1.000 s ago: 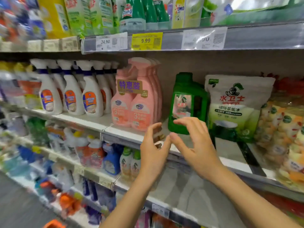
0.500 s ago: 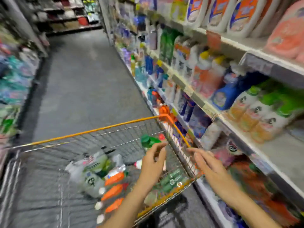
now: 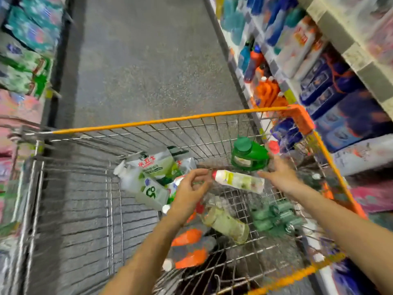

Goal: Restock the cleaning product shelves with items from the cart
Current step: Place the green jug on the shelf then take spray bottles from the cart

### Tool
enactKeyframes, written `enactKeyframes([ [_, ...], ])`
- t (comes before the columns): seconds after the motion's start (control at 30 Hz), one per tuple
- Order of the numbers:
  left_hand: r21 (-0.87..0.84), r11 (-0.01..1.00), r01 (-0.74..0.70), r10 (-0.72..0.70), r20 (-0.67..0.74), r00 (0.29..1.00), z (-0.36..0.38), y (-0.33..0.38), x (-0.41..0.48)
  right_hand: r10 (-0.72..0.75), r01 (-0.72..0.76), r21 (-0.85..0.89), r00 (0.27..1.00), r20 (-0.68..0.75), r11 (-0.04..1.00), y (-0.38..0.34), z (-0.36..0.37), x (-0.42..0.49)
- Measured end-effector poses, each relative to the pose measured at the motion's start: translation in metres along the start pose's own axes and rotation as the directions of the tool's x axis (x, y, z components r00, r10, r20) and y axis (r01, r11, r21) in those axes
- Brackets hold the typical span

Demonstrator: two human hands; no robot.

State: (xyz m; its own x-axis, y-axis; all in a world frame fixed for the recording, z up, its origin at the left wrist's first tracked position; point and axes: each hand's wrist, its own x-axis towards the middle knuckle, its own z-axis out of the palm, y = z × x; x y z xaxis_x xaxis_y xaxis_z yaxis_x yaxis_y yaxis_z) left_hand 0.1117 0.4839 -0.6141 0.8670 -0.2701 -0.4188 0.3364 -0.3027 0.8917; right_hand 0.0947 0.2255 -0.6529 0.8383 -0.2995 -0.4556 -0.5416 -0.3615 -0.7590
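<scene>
a: which step is judged to be in hand?
b: the picking of the next item out of the cart (image 3: 170, 122). nothing is gripped yet, so the step is taken to be at its start.

a: what is held in the cart, from the near end?
b: nearest, orange bottles (image 3: 187, 237) are laid on their sides on the wire bottom. just beyond, a pale bottle (image 3: 225, 224) is laid flat, and to its right a green bundle (image 3: 274, 216) is seen, too blurred for its make-up to be told.

a: and the hands?
b: the left hand (image 3: 189, 193) is held over the middle of the cart, fingers loosely curled, thumb apart, nothing held. it is just beside the red-capped end of a white bottle (image 3: 238, 180) that lies crosswise. the right hand (image 3: 280, 174) is spread wide, fingers stretched toward the green jug (image 3: 248, 155). whether the jug is touched cannot be told through the blur.

a: what is found farther in?
b: white and green pouches (image 3: 153, 167) are heaped at the far left, and the green jug is stood upright in the far right corner. past the rim, the shelves (image 3: 297, 45) on the right are seen stocked with blue and orange bottles, and the aisle floor (image 3: 138, 60) runs away on the left.

a: what is called for next?
b: by judgement, the jug must be clasped firmly, likely with both hands, lifted clear of the white bottle and the orange rim, then carried right to the shelves.
</scene>
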Motion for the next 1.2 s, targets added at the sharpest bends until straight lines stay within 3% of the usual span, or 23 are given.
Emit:
enactKeyframes([
  [0.07,0.023,1.000,0.010,-0.010,0.030,0.999,0.001,-0.007,0.021,-0.046,0.048,-0.093,0.998,0.033,0.994,0.009,0.008,0.028],
  [0.2,0.012,0.999,0.034,-0.035,0.054,0.998,0.007,-0.017,0.046,-0.012,0.008,-0.233,1.000,-0.012,0.972,0.026,0.027,0.073],
  [0.4,0.019,0.998,0.054,-0.055,0.067,0.996,0.014,-0.033,0.055,0.111,-0.118,-0.261,0.993,-0.043,0.958,0.029,0.039,0.096],
  [0.5,0.000,0.997,0.081,-0.080,0.068,0.994,0.016,-0.037,0.051,0.178,-0.175,-0.174,0.984,-0.002,0.969,0.030,0.043,0.083],
  [0.73,0.126,0.989,0.082,-0.098,0.129,0.987,0.008,-0.039,0.037,0.066,-0.067,-0.105,0.998,-0.013,0.992,0.005,0.055,0.055],
  [0.9,0.128,0.983,0.133,-0.152,0.151,0.977,0.006,-0.027,0.023,0.015,-0.022,0.059,0.992,0.123,0.998,-0.027,0.024,-0.004],
  [1.1,0.178,0.983,-0.045,-0.018,0.336,0.942,0.011,0.025,0.003,-0.156,0.042,0.349,0.939,0.305,0.936,-0.105,-0.045,-0.118],
  [1.2,0.015,0.993,-0.118,0.099,0.441,0.892,0.025,0.069,-0.026,-0.259,0.099,0.460,0.918,0.299,0.882,-0.132,-0.083,-0.158],
])
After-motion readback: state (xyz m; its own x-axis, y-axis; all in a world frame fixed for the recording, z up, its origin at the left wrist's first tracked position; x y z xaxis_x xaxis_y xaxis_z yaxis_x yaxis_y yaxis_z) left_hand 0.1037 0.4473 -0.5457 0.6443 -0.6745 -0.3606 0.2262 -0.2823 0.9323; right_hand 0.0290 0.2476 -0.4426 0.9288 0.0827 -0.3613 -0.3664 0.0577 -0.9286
